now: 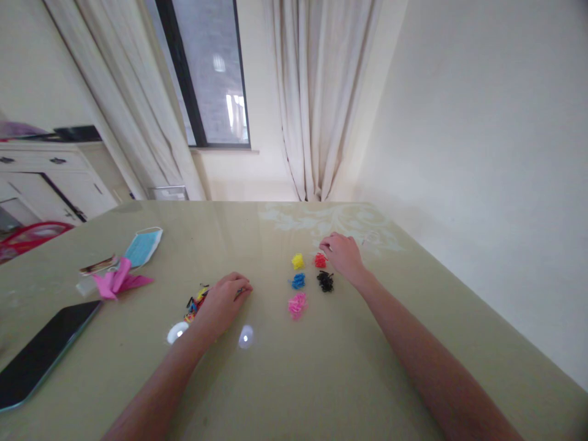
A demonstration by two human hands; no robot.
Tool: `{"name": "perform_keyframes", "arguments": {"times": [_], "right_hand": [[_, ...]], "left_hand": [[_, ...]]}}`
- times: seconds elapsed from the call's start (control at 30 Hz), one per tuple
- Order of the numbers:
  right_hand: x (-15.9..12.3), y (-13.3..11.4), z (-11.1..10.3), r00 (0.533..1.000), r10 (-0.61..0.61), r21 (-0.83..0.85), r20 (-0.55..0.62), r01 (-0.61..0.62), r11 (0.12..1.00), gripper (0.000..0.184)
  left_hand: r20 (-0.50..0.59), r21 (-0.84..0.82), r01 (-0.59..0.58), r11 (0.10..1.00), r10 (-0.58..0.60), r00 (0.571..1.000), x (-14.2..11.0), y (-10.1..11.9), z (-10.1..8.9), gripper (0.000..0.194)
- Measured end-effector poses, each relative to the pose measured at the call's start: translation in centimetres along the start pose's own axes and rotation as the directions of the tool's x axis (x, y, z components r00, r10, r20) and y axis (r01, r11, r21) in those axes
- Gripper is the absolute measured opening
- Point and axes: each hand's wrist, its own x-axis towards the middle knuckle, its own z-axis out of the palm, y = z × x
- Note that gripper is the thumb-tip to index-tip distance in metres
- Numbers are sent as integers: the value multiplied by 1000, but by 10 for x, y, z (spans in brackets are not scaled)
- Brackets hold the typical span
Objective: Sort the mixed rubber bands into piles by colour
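Note:
Five small heaps, which look like tiny rubber bands, lie on the table sorted by colour: yellow (297, 261), red (320, 261), blue (298, 281), black (325, 282) and pink (297, 305). My right hand (342, 252) is just above and beside the red heap, fingertips pinched together; what they hold, if anything, is too small to make out. To the left, my left hand (227, 300) is closed low over the table, a dark bluish bit of rubber band showing at its fingertips. A mixed-colour heap of rubber bands (195, 304) is partly hidden behind that hand.
A white round object (177, 332) sits beside my left forearm. Further left lie a phone (43, 352), a pink folded-paper piece (118, 280) and a blue face mask (144, 246). The table (294, 380) runs close along the right wall.

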Motion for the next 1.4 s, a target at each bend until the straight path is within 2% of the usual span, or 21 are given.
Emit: {"name": "perform_keyframes", "arguments": {"times": [0.1, 0.17, 0.23, 0.37, 0.5, 0.6, 0.73, 0.8, 0.87, 0.93, 0.97, 1.0, 1.07, 1.13, 1.23, 1.4], "right_hand": [[0, -8, -17, 999, -14, 49, -38, 16, 999, 26], [-3, -19, -26, 996, -70, 160, -58, 78, 984, 21], [-9, -35, -32, 985, -160, 302, -65, 173, 938, 17], [-28, -71, -33, 940, -340, 444, -33, 318, 837, 11], [-42, -95, -24, 897, -442, 495, 12, 379, 782, 15], [-46, -99, -20, 869, -494, 500, -4, 430, 752, 11], [-47, -99, -24, 872, -490, 501, -22, 433, 749, 10], [-46, -98, -32, 888, -458, 553, -26, 394, 734, 9], [-45, -95, -42, 910, -413, 628, -39, 344, 698, 9], [-45, -90, -56, 928, -370, 692, -51, 300, 656, 10], [-45, -87, -64, 934, -353, 718, -53, 281, 637, 11], [-45, -85, -71, 939, -339, 739, -54, 266, 620, 13], [-47, -80, -86, 946, -319, 769, -60, 247, 589, 17], [-48, -76, -97, 949, -307, 790, -77, 246, 561, 19], [-51, -73, -106, 948, -299, 816, -106, 255, 518, 19], [-54, -70, -110, 946, -296, 836, -132, 267, 479, 18]], "left_hand": [[-87, -13, 0, 1000, -1, 996, -1, 4, -2, 24], [-140, -76, 41, 996, -51, 989, 0, 8, -4, 24], [-147, -194, 85, 977, -115, 982, 0, 14, -6, 24], [-96, -502, 117, 857, -189, 977, 1, 24, -6, 28], [-17, -755, 71, 652, -129, 992, 1, 34, -4, 35], [40, -838, 91, 538, -105, 994, 0, 41, -4, 39], [57, -845, 106, 524, -110, 992, 0, 45, -6, 38], [49, -824, 105, 557, -114, 992, 0, 44, -6, 40], [17, -739, 101, 666, -131, 991, 0, 41, -6, 36], [-58, -506, 100, 857, -149, 987, -1, 36, -6, 27], [-99, -330, 109, 938, -149, 984, -2, 34, -5, 23], [-125, -143, 122, 982, -141, 982, -3, 32, -4, 21], [-105, 150, 135, 979, -120, 987, -6, 28, -3, 22], [-20, 273, 114, 955, -113, 993, -6, 26, -1, 24], [62, 273, 80, 959, -100, 993, -5, 26, -1, 30], [70, 222, 79, 972, -97, 993, -3, 29, -4, 32]]}}
